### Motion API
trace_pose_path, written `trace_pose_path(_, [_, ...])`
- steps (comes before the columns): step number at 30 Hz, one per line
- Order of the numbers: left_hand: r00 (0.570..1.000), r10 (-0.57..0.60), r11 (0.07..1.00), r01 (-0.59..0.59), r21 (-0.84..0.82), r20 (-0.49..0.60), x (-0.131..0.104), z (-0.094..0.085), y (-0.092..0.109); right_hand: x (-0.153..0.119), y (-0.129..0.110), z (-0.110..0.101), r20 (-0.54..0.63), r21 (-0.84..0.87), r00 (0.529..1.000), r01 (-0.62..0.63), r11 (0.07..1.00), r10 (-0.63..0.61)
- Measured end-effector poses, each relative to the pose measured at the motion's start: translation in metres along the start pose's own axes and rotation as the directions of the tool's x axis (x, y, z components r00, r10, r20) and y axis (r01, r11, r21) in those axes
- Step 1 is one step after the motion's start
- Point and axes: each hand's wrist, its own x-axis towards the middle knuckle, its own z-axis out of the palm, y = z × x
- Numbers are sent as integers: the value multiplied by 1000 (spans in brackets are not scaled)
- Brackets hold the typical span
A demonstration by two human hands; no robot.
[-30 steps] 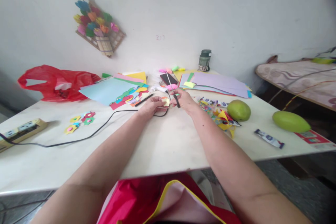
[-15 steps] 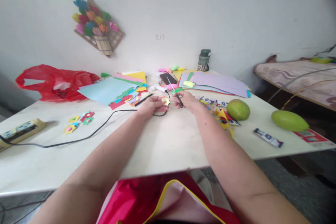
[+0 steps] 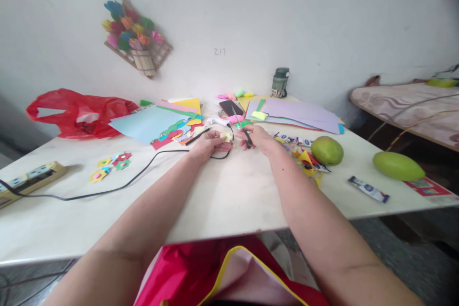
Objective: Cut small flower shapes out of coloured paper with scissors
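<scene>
Above the middle of the table, my left hand (image 3: 211,145) pinches a small pale yellow paper cutout (image 3: 227,136) between thumb and fingers. Close on its right, my right hand (image 3: 257,137) grips a pair of scissors (image 3: 245,132) by the dark handles. The thin blades point up and away from me, a little apart from the cutout. Under my left hand runs a black cord (image 3: 143,175). Just beyond both hands lies a white device (image 3: 218,121), partly hidden. A black stick-like thing (image 3: 197,136) lies behind my left hand.
Finished-looking paper flowers (image 3: 123,165) and a power strip (image 3: 34,181) lie left. Colored paper sheets (image 3: 143,122) and a red plastic bag (image 3: 68,124) are behind them. On the right are yellow scraps (image 3: 306,160), two green fruits (image 3: 327,150), a tube (image 3: 368,189) and purple paper (image 3: 297,114).
The scissors have turned slightly in my right hand, and their handles look more spread. My left hand keeps hold of the paper cutout. The whole view has shifted a little.
</scene>
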Motion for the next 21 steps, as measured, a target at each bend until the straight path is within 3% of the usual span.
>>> trace_pose_path(7, [997,64,997,-66,-47,-51,3,0,-2,-2,0,-11,195,-193,980,4,981,34])
trace_pose_path(11, [997,75,997,-76,-27,-35,3,-2,-2,-2,3,-15,264,-211,964,11,977,46])
trace_pose_path(16, [997,78,997,-78,-31,-3,2,-3,-1,6,9,-11,218,-127,976,7,992,22])
trace_pose_path(21, [998,60,997,-62,-48,-24,4,-3,-3,19,2,-7,151,-138,988,5,990,16])
